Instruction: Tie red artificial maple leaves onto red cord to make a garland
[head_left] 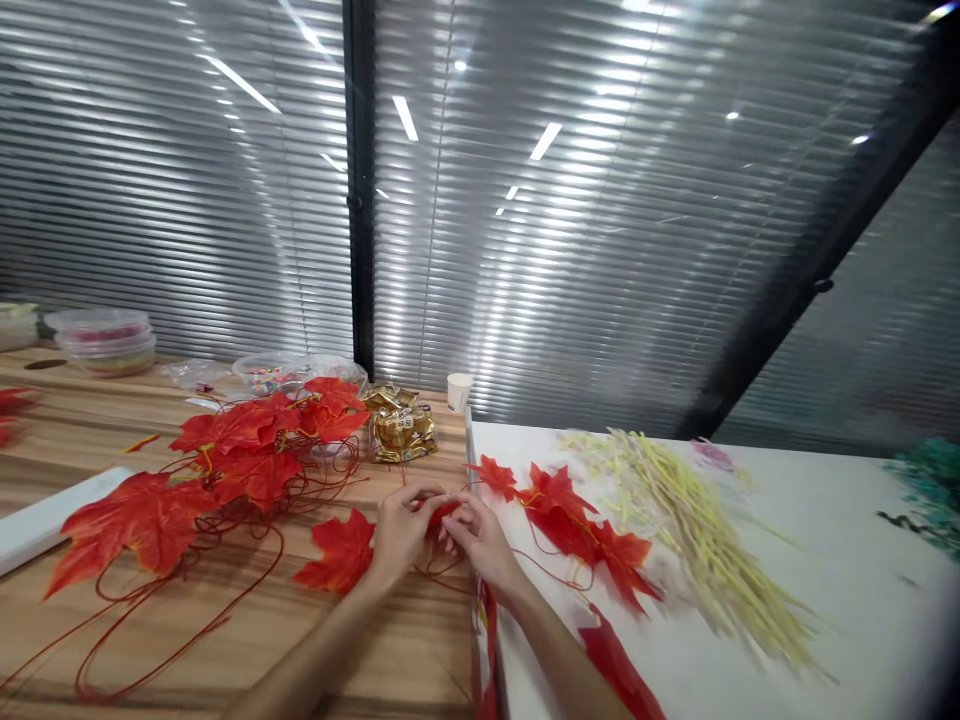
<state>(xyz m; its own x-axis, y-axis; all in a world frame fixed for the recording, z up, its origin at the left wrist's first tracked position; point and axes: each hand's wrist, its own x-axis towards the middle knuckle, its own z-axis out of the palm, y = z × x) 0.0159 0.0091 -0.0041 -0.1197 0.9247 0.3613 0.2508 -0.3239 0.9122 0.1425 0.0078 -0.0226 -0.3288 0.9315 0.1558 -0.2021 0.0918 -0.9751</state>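
My left hand (405, 527) and my right hand (474, 532) meet near the seam between the wooden table and the white table. Both have their fingers pinched on a small red leaf (444, 512), partly covered by the fingers. Thin red cord (442, 572) hangs in loops beneath them. Beside my left wrist lies a red maple leaf (341, 552). To the right of my right hand, a string of red leaves (559, 505) rests on the white surface. A pile of red leaves with tangled cords (259, 450) spreads over the wood at left.
Gold packets (403, 433) and a paper cup (459, 392) stand at the back. Stacked plastic tubs (105, 342) are at the far left, above a white bar (64, 515). Yellow stems (705, 530) lie on the white table (832, 530), with green material (930, 490) farther right.
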